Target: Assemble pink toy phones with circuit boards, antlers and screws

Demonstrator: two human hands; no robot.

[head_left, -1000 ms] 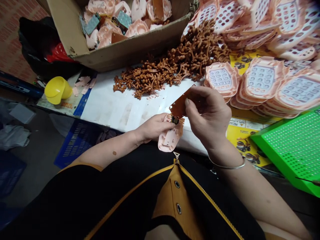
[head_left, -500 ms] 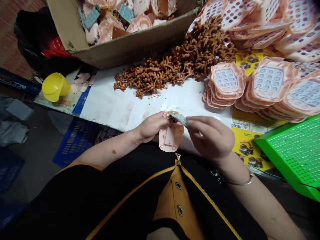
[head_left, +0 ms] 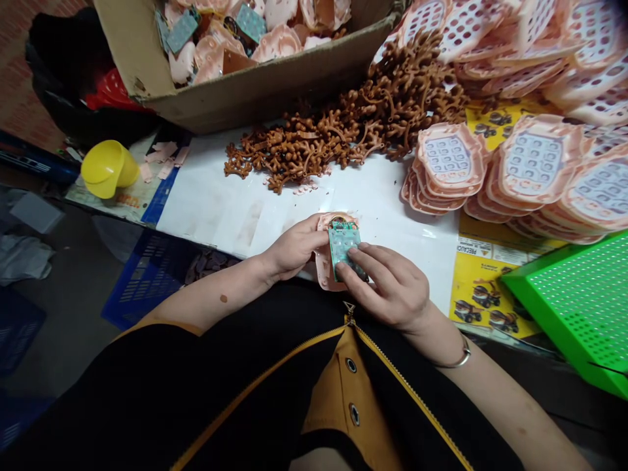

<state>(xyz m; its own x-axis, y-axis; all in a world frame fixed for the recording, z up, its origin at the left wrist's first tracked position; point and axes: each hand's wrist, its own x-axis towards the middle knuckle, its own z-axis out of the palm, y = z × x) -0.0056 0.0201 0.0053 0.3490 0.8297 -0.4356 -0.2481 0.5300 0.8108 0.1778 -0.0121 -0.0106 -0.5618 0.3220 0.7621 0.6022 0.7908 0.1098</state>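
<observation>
My left hand (head_left: pixel 293 247) grips a pink plastic shell (head_left: pixel 324 265) by its left edge, just above the table's near edge. A small green circuit board (head_left: pixel 342 241) lies flat inside the shell. My right hand (head_left: pixel 387 285) rests on it from the right, fingertips pressing the board down into the shell. A metal bangle sits on my right wrist.
A heap of brown plastic sprues (head_left: pixel 343 124) lies across the white sheet (head_left: pixel 230 203). Stacks of pink keypad covers (head_left: pixel 446 163) fill the right. A cardboard box (head_left: pixel 245 91) of pink parts stands behind. A yellow cup (head_left: pixel 105 169) sits left, a green perforated tray (head_left: pixel 579 294) right.
My right hand turned the board over from its brown side to its green side and lowered it flat into the pink shell, which my left hand kept holding.
</observation>
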